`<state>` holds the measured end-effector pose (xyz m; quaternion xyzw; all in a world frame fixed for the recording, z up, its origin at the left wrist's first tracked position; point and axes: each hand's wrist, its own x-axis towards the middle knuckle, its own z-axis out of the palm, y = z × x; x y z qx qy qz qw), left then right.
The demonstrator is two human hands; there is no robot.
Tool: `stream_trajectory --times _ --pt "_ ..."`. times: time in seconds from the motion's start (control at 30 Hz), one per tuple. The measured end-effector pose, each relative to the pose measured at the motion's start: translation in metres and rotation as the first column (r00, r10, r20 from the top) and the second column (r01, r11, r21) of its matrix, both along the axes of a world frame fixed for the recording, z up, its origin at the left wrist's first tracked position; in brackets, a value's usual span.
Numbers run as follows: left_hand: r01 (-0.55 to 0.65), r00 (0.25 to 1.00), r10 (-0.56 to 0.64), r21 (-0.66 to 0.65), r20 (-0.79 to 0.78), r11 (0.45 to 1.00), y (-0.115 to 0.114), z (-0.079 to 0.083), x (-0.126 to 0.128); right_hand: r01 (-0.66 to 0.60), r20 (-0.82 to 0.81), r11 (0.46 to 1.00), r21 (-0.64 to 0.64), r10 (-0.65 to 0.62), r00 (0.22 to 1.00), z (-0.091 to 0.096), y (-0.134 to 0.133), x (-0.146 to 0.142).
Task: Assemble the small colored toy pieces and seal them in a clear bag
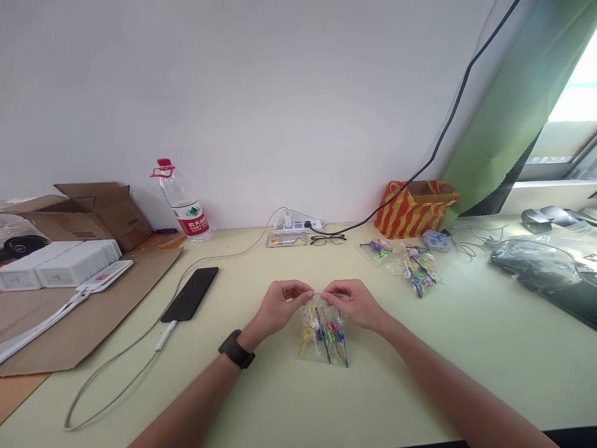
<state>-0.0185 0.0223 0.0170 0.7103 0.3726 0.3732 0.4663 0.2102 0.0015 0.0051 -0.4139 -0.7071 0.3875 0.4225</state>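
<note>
A clear plastic bag (321, 354) hangs between my two hands, just above or on the pale table; which of the two I cannot tell. Thin sticks and small pieces in yellow, blue, red, green and black show through it. My left hand (282, 305), with a black band at the wrist, pinches the bag's top edge at the left. At the right of the same edge, my right hand (357, 303) pinches it with thumb and forefinger. More clear bags (420, 270) of similar colourful pieces lie beyond my right hand.
A black phone (190, 294) with a white cable lies at the left, near a cardboard sheet (153, 264) bearing white cases (77, 264). Along the wall stand a water bottle (191, 214), a power strip (298, 225), glasses (328, 238) and a red-yellow striped bag (405, 214).
</note>
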Motion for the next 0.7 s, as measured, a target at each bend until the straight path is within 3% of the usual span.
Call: stream_trajectory --times 0.1,0.27,0.47,0.7 --pt "-0.011 1.0 0.012 -0.034 0.026 0.999 0.003 0.001 -0.003 0.026 -0.001 0.999 -0.048 -0.026 1.0 0.001 0.003 0.006" --pt "0.008 0.997 -0.002 -0.088 0.073 0.996 0.003 0.006 -0.006 -0.002 -0.137 0.987 -0.164 -0.021 0.99 0.001 0.007 0.014" --pt "0.087 0.992 -0.073 -0.14 0.102 0.986 -0.003 0.006 -0.001 -0.021 -0.134 0.987 -0.157 0.0 0.991 -0.002 0.006 0.013" --pt "0.028 0.992 -0.011 -0.134 0.124 0.991 0.003 -0.007 -0.003 -0.064 -0.211 0.984 -0.165 0.029 0.977 -0.004 0.008 0.012"
